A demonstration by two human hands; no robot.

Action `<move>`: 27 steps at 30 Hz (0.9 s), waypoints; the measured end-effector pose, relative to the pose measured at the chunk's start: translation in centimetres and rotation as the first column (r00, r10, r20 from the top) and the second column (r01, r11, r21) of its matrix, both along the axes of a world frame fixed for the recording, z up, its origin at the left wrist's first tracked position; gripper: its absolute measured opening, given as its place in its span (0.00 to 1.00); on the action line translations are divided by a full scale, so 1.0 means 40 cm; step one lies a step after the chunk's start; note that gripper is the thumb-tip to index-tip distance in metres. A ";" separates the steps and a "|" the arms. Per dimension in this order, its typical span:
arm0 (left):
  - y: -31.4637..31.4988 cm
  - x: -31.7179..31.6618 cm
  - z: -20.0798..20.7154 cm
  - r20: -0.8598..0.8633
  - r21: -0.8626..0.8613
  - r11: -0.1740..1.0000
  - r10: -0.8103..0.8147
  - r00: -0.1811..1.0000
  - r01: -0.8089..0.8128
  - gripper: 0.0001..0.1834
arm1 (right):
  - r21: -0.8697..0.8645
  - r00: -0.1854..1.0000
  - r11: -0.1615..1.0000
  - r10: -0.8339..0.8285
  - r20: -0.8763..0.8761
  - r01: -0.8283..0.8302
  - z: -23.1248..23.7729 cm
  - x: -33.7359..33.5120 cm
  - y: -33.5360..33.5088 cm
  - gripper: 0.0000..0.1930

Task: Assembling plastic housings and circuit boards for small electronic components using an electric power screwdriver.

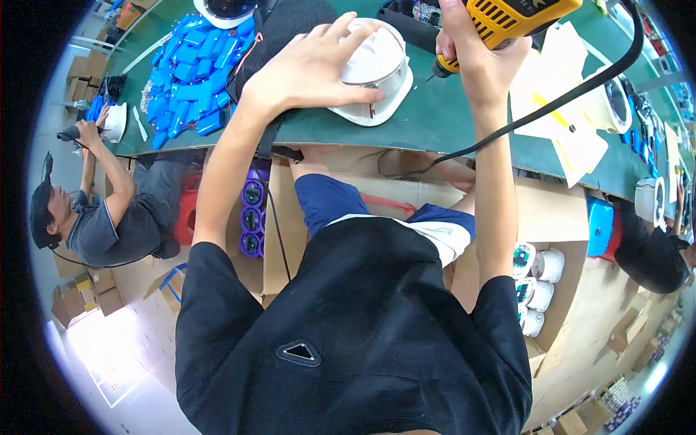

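My left hand (313, 71) spans a white round plastic housing (388, 67), thumb on the near side and fingers over its upper left edge. The housing stands on a flat white base with rounded corners, near the front edge of the green bench. To the right, my right hand (484, 54) is closed round the grip of a yellow and black power drill (511, 20). Its dark tip points down and left, a little right of the housing and apart from it. A thick black cord (573, 104) runs from the upper right down across my right forearm.
Blue wrapped battery packs (192, 76) lie heaped at left beside black mesh cloth (286, 36). Pale sheets (554, 94) cover the bench at right. Cardboard boxes below hold purple-rimmed parts (252, 217) and white housings (540, 293). Co-workers sit at left (109, 217) and right (656, 250).
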State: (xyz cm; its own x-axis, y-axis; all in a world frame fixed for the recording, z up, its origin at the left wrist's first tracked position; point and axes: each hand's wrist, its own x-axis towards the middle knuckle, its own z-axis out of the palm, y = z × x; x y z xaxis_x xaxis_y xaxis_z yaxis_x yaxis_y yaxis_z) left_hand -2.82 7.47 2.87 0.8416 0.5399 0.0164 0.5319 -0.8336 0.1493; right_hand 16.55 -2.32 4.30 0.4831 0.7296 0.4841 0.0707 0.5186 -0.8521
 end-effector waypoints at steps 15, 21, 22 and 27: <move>0.061 -0.011 -0.025 0.165 0.071 0.936 -0.353 0.921 0.346 0.57 | 0.280 0.980 0.948 0.181 -0.085 -0.151 0.030 -0.021 0.040 0.07; 0.050 -0.005 -0.022 0.156 0.070 0.944 -0.329 0.932 0.321 0.56 | 0.129 0.993 0.989 0.079 -0.091 -0.067 0.049 -0.035 0.018 0.07; 0.048 -0.003 -0.021 0.154 0.082 0.944 -0.330 0.932 0.320 0.56 | 0.123 0.992 0.991 0.071 -0.105 -0.058 0.050 -0.033 0.015 0.08; 0.056 -0.009 -0.045 0.139 0.156 0.941 -0.322 0.936 0.300 0.56 | 0.136 0.984 0.985 0.125 -0.126 -0.107 0.032 -0.028 0.026 0.07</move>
